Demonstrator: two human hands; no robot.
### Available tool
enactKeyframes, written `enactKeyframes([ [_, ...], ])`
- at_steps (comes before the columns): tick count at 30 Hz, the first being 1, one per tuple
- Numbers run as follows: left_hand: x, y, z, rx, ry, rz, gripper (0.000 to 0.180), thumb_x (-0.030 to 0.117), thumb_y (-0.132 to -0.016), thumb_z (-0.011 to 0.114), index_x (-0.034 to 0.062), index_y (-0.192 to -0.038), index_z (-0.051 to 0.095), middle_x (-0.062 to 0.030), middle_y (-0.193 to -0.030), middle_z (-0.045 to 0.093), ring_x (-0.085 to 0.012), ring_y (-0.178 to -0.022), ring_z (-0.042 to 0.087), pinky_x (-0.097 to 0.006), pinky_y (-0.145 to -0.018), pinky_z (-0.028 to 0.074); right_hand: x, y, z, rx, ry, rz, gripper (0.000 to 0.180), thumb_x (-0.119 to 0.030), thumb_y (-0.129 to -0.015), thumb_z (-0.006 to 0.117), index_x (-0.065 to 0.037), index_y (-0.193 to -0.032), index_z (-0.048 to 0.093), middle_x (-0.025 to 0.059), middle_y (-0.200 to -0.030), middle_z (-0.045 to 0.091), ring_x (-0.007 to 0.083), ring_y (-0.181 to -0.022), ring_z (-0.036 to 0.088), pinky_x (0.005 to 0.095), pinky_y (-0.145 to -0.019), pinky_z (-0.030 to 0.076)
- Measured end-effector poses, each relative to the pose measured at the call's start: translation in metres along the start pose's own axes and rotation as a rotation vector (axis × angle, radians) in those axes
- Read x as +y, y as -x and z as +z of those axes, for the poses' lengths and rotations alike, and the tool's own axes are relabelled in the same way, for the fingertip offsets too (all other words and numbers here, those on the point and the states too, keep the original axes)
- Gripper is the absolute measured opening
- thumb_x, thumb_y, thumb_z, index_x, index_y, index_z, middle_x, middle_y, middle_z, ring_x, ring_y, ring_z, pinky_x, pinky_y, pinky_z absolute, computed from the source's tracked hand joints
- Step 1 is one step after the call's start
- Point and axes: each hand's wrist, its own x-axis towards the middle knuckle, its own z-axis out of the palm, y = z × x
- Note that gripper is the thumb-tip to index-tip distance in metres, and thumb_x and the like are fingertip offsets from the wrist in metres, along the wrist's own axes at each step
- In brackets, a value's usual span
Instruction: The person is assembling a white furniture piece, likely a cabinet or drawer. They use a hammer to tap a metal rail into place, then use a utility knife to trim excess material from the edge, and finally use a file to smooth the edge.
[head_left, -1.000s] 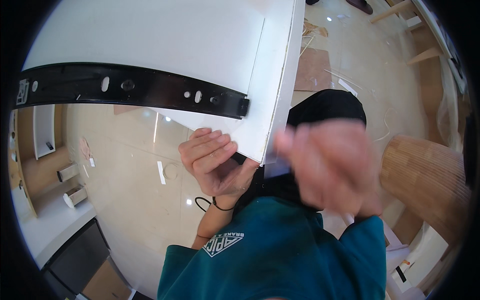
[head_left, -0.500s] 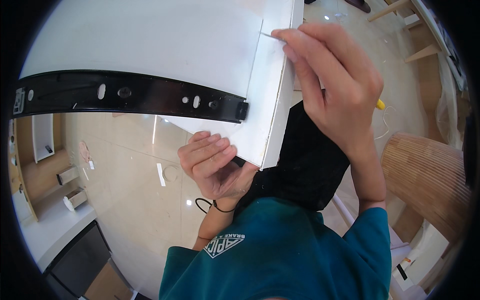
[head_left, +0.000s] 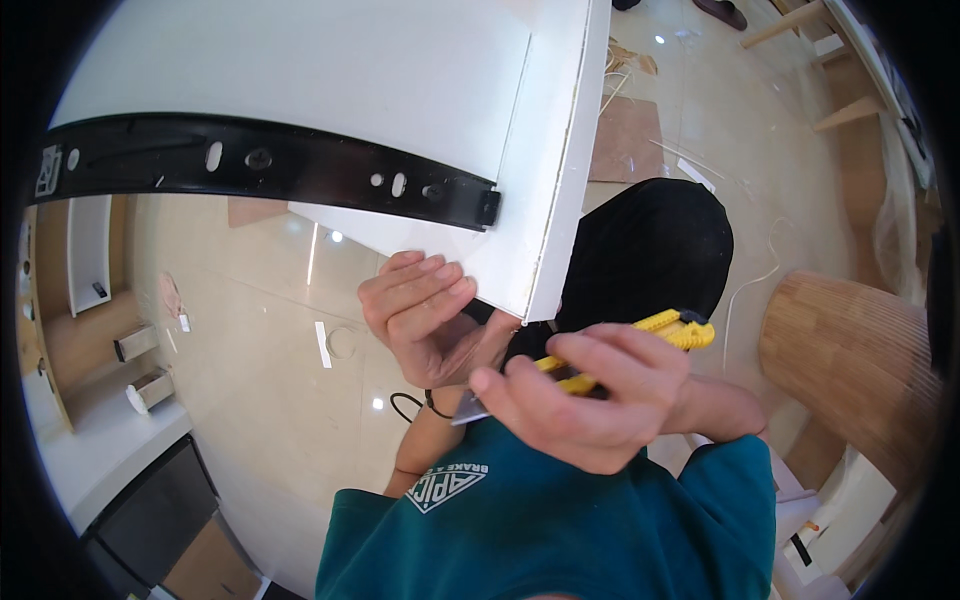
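Observation:
A white drawer-like board piece [head_left: 330,60] fills the upper left, with a black metal slide rail [head_left: 320,165] screwed along its side. My left hand [head_left: 425,315] grips its near lower corner, fingertips on the white face and thumb under the edge. Below the board's right edge, in front of my chest, my right hand [head_left: 600,395] is closed around a yellow utility knife [head_left: 690,328]. The knife's blade [head_left: 468,408] is out and points down to the left, close to my left wrist. The knife is apart from the board.
At right stands a ribbed wooden stool [head_left: 850,360]. A brown board piece [head_left: 625,140] and thin offcut strips lie on the tiled floor [head_left: 270,360]. Shelving [head_left: 110,340] with a white ledge runs along the left. My black-trousered knee [head_left: 660,240] is beside the board.
My right hand has come down from the board's upper right edge, where its fingers pinched something thin and grey, to my chest, showing the yellow knife. The board has shifted slightly upward.

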Motion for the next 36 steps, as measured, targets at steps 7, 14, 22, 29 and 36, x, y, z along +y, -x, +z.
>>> enactKeyframes([
  [7,0.000,0.002,0.000,0.003,0.022,-0.019,0.042,0.026,-0.068,0.089,0.0094,-0.095,0.062,-0.0041,-0.098,0.060,-0.0209,-0.093,0.056,-0.038,-0.088,0.049,0.080,-0.035,0.005,0.175,0.121,0.214,0.027,0.006,-0.077,0.072,-0.003,-0.102,0.073,0.0081,-0.088,0.062,0.0171,-0.067,0.059,0.0269,-0.056,0.047],
  [14,0.003,0.001,-0.001,0.001,0.045,-0.027,0.042,0.031,-0.070,0.088,0.0095,-0.096,0.063,-0.0037,-0.097,0.060,-0.0205,-0.095,0.055,-0.039,-0.090,0.048,0.099,-0.039,0.014,0.215,0.162,0.162,0.024,0.005,-0.075,0.072,-0.004,-0.097,0.073,0.0074,-0.089,0.064,0.0172,-0.065,0.059,0.0268,-0.056,0.047],
  [22,0.002,0.004,-0.004,-0.021,0.064,-0.020,0.042,0.028,-0.070,0.087,0.0083,-0.098,0.063,-0.0045,-0.099,0.058,-0.0205,-0.096,0.056,-0.038,-0.092,0.048,0.048,-0.024,-0.003,0.020,0.167,0.141,0.027,0.001,-0.067,0.072,-0.005,-0.093,0.075,0.0031,-0.085,0.063,0.0176,-0.069,0.060,0.0261,-0.058,0.049],
  [29,-0.001,0.003,-0.002,0.013,0.047,0.004,0.044,0.030,-0.068,0.089,0.0099,-0.097,0.064,-0.0038,-0.097,0.061,-0.0213,-0.091,0.057,-0.038,-0.085,0.049,-0.009,0.003,-0.007,0.043,0.004,-0.038,0.021,-0.015,-0.072,0.077,-0.018,-0.092,0.074,-0.0054,-0.086,0.059,0.0138,-0.070,0.061,0.0208,-0.057,0.049],
  [36,0.009,0.004,-0.009,-0.028,0.009,-0.034,0.044,0.031,-0.069,0.088,0.0103,-0.097,0.062,-0.0042,-0.096,0.060,-0.0216,-0.091,0.056,-0.039,-0.086,0.048,0.043,-0.019,-0.018,0.044,0.022,0.186,0.035,0.007,-0.069,0.073,-0.002,-0.103,0.073,0.0082,-0.088,0.062,0.0197,-0.069,0.061,0.0280,-0.058,0.049],
])
